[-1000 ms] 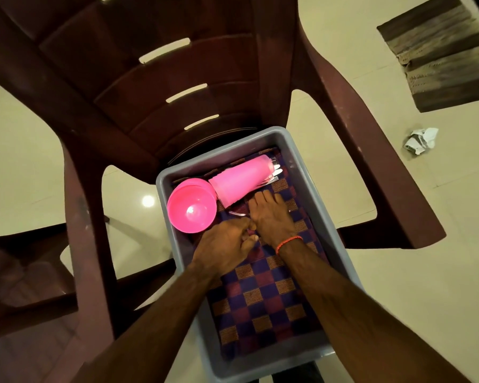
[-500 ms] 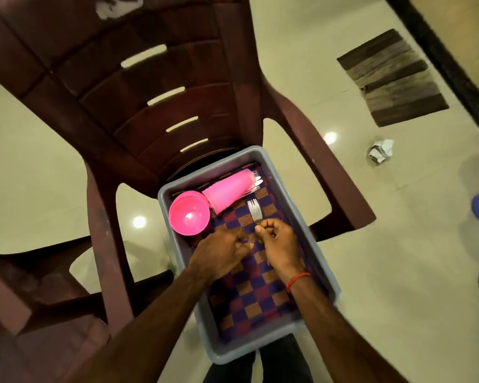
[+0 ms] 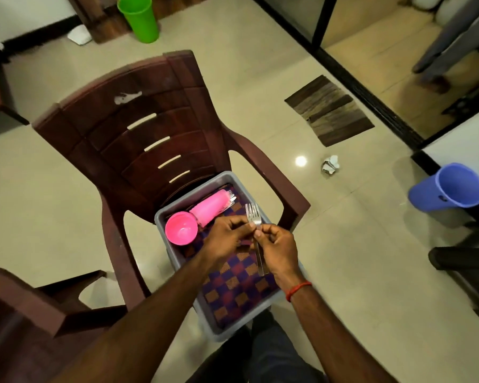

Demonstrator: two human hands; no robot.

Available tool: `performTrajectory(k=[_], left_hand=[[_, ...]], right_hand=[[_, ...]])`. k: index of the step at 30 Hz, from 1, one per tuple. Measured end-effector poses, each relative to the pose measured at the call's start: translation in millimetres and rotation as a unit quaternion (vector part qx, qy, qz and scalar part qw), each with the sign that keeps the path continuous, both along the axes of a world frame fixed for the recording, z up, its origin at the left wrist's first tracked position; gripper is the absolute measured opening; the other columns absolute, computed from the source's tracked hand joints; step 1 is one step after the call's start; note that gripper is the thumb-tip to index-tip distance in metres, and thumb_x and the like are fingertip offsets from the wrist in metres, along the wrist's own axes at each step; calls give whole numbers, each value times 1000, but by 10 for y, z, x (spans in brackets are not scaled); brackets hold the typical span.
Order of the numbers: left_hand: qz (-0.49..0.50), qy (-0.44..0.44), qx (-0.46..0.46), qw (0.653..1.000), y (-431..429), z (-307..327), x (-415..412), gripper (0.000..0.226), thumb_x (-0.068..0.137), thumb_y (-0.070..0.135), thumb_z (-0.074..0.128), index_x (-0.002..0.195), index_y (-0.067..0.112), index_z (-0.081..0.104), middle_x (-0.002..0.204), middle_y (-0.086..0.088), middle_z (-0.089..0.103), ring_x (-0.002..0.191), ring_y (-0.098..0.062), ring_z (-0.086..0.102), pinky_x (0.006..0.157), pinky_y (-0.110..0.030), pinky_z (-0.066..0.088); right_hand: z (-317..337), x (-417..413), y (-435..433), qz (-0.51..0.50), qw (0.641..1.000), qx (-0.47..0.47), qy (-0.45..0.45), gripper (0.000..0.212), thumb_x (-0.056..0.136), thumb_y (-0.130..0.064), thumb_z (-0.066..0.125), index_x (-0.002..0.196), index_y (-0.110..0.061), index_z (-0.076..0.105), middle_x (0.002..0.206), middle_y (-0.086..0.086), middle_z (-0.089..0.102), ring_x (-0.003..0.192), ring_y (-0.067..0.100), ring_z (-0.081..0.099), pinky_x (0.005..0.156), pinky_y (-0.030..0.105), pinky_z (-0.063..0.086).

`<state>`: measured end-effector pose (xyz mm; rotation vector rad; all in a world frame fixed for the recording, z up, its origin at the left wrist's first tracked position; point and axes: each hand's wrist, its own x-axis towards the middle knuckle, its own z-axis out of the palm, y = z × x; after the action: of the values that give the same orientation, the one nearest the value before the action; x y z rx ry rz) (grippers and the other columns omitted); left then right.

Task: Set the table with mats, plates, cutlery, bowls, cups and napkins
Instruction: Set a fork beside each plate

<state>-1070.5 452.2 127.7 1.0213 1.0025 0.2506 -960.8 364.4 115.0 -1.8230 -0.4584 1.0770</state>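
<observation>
While the fork (image 3: 253, 216) stands tines-up over the grey tub (image 3: 224, 333) on the chair (image 3: 103, 128), your right hand (image 3: 277, 246) grips its handle and your left hand (image 3: 228, 237) pinches its neck, probably steadying it for the carry to the table.

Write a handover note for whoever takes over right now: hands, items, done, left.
Right hand grips a fork by its neck, above the grey tub.
Left hand has fingertips at the fork's neck; grip unclear.
In the tub, on the chair: pink bowl, pink cups lying sideways, more cutlery behind them, checked mat underneath.
Done: fork in hand.
Left: place it, then everything in the tub.
</observation>
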Motion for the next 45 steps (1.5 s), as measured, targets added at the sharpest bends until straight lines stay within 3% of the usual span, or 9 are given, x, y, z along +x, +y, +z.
performTrajectory(k=[4, 10, 16, 20, 28, 31, 37, 42, 45], left_hand=[[27, -5, -6, 1000, -144, 212, 5, 3, 90, 5, 72, 90, 3, 70, 81, -12, 73, 75, -26, 71, 77, -50, 61], [40, -3, 0, 999, -269, 283, -74, 9, 85, 5, 77, 92, 4, 72, 90, -20, 75, 78, -31, 72, 72, -47, 63], [52, 7, 16, 999, -323, 211, -148, 17, 83, 8, 79, 95, -1, 71, 94, -23, 74, 80, -33, 74, 65, -41, 62], [65, 12, 17, 998, -346, 96, -184, 20, 84, 7, 79, 95, -7, 69, 96, -24, 74, 83, -38, 74, 64, -41, 63], [62, 44, 8, 997, -297, -476, -270, 18, 84, 8, 80, 97, -3, 74, 90, -15, 77, 75, -26, 74, 61, -29, 59], [-6, 101, 89, 991, -155, -839, -294, 18, 82, 25, 84, 91, 10, 79, 84, -7, 77, 78, -27, 74, 67, -37, 58], [-85, 230, 226, 943, 471, -1505, -240, 63, 83, 78, 56, 97, 21, 77, 85, 9, 75, 79, -6, 68, 79, -33, 54], [-198, 429, 413, 778, 1081, -2188, -178, 70, 84, 60, 71, 140, 21, 53, 145, -7, 53, 132, -31, 46, 108, -49, 41], [-234, 480, 415, 737, 1286, -2478, -134, 94, 79, 57, 76, 152, 20, 30, 160, -15, 33, 144, -38, 34, 114, -57, 32]], right_hand=[[128, -57, -180, -18, 999, -9, -25, 9, 98, -20, 62, 95, -20, 70, 87, -3, 74, 81, 12, 73, 75, 33, 62], [276, -125, -317, -20, 1000, 2, 5, 14, 101, -22, 58, 93, -27, 68, 88, -6, 74, 80, 6, 72, 72, 24, 59], [230, -165, -373, -16, 1000, 0, 17, 14, 101, -22, 57, 101, -16, 70, 84, 0, 76, 76, 13, 74, 72, 31, 61], [153, -176, -413, -8, 1000, 1, 14, 16, 100, -23, 59, 99, -16, 73, 81, 1, 76, 77, 13, 74, 68, 24, 60], [-475, -276, -317, 32, 999, -38, 11, 13, 96, -17, 65, 103, -24, 74, 92, -4, 76, 83, 7, 73, 77, 30, 61], [-819, -302, -230, 40, 998, -52, 18, 20, 96, -12, 64, 106, -26, 74, 89, -5, 76, 83, 10, 73, 76, 29, 60], [-1556, -230, -47, 66, 994, -83, 4, 19, 99, -13, 61, 98, -24, 75, 70, -5, 70, 61, 1, 61, 62, 27, 52], [-2119, -79, 62, 89, 993, -77, -6, 27, 101, -10, 57, 92, -32, 69, 82, 4, 71, 68, 5, 61, 68, 27, 57], [-2371, -6, 93, 107, 990, -93, -23, 27, 101, -15, 57, 91, -38, 68, 81, 3, 71, 71, 8, 63, 71, 35, 58]])
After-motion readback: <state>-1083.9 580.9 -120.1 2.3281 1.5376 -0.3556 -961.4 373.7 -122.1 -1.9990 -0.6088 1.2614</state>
